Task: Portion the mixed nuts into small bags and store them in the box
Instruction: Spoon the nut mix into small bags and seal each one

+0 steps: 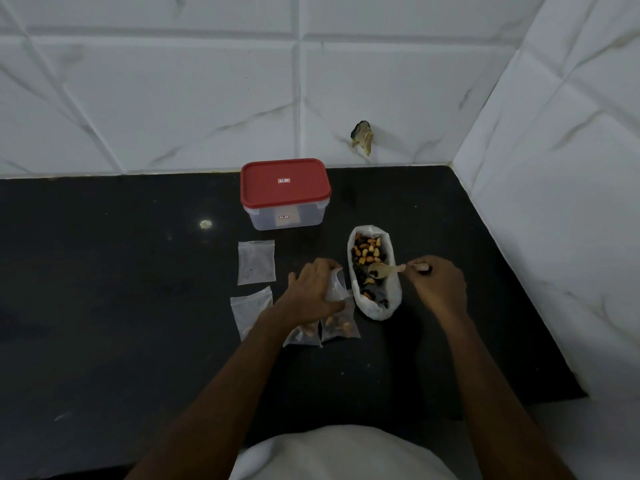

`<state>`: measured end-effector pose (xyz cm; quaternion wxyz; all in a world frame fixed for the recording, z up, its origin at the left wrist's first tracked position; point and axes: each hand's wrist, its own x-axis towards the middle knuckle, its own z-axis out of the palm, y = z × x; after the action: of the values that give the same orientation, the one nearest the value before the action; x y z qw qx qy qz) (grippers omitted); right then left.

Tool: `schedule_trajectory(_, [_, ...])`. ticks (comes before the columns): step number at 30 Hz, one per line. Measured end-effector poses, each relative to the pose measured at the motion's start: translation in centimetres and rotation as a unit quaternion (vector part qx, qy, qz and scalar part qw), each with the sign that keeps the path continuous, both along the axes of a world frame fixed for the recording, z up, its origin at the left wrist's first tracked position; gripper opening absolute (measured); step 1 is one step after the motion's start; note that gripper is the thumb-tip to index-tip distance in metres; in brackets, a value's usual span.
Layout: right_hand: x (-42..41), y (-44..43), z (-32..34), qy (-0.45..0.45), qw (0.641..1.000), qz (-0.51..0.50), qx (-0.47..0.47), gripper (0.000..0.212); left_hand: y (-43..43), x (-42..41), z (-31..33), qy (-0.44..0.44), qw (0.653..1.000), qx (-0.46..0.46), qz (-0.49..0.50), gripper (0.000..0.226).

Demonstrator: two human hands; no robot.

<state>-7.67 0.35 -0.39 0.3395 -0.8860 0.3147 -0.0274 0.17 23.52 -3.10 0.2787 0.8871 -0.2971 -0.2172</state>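
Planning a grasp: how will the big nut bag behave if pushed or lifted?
Probably floppy: the nut bag has thin, creased walls. Full of nuts, so likely heavy; a push should slide it. Lifted by one rim, its open mouth may spill.

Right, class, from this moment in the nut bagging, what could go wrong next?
1. The left hand grips a small bag; nuts tipped from the spoon in the right hand may miss it and scatter over the dark counter.
2. The soft, open nut bag could slump if the spoon drags it.
3. The lid is on the box, so the finished bags cannot go in yet.
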Motion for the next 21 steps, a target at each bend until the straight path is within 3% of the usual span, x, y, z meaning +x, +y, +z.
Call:
schedule_trajectory(5, [-0.2, 0.3, 0.3, -0.084, 0.996, -0.021, -0.023, 0.010, -0.3, 0.5, -0.1, -0.038, 0.999, -0.004, 0.008, 0.063])
schedule_trajectory(15, [1.8, 0.1, 0.5, -0.072, 0.994, -0.011, -0.087, 0.014, -1.8, 1.7, -0.3, -0.079, 0.995, 0.035, 0.048, 0.061])
schedule_trajectory(21, [2.6, -0.2, 0.1, -0.045, 0.993, 0.015, -0.112, 0.016, -2.4, 2.1, -1.0, -0.038, 0.997, 0.016, 0.065, 0.064])
